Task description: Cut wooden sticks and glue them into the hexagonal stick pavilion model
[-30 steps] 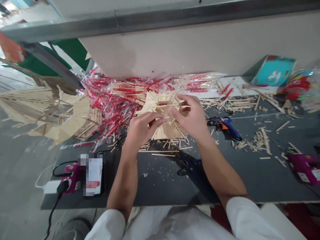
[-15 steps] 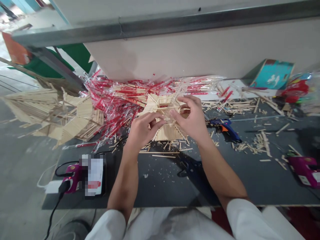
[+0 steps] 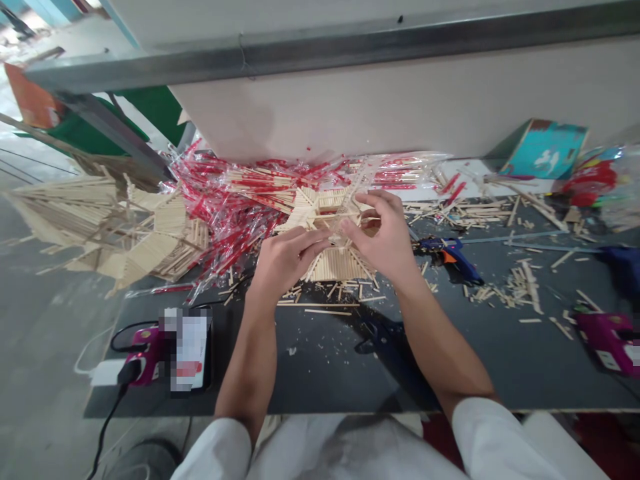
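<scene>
A model built of thin wooden sticks (image 3: 340, 265) rests on the dark table in front of me, its panels fanning out round an open frame. Across it, at a slant, lies a clear ruler (image 3: 356, 188). My left hand (image 3: 286, 259) is closed, thumb and fingers pinched on the ruler's near end. Curved over the right side of the model, my right hand (image 3: 384, 230) has its thumb and fingertips on the ruler. Both hands partly cover the model's middle, so the exact contact there is hard to see.
Red-and-clear wrappers (image 3: 220, 213) with sticks pile up behind and left. A larger stick model (image 3: 135, 233) stands left. A blue glue gun (image 3: 457, 259) lies right, another dark one (image 3: 387, 340) in front. A phone (image 3: 193, 350) and purple power strips (image 3: 607, 343) lie near the edges.
My left fingers have straightened and shifted slightly towards the ruler's near end. My right hand has barely moved. A dark blue object has come into view at the right edge.
</scene>
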Demonstrator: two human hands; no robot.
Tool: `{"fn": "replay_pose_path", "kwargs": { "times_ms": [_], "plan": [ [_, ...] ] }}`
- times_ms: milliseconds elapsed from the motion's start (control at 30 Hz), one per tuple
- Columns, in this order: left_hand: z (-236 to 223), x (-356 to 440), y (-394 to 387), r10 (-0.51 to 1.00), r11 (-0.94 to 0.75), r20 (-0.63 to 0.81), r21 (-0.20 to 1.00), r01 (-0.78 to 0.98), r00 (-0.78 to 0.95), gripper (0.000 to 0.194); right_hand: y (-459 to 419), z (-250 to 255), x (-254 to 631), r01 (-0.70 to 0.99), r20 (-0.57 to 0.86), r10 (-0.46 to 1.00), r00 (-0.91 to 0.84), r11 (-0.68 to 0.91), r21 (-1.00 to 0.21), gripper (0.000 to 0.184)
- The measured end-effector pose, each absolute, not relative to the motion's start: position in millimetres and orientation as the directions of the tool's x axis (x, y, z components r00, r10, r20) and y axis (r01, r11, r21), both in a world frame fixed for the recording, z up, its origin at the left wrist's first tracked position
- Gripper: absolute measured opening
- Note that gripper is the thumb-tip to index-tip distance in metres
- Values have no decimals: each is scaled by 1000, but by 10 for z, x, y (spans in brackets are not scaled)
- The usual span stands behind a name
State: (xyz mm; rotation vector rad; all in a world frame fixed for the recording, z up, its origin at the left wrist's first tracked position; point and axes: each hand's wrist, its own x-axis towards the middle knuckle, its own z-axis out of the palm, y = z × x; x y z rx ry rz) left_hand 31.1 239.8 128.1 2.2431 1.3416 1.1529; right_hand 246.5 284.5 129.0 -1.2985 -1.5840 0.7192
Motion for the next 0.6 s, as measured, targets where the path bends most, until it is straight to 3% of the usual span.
{"fn": "replay_pose_path", "kwargs": {
  "times_ms": [500,600],
  "plan": [
    [1346,337,2390,887,-448,409,649,615,214,23,2800,1309,2556,417,284,957,-63,284,-863,57],
    [1354,331,2388,899,-427,380,651,627,218,25,2780,1301,2834,486,312,950,6,270,-831,56]
  ]
}}
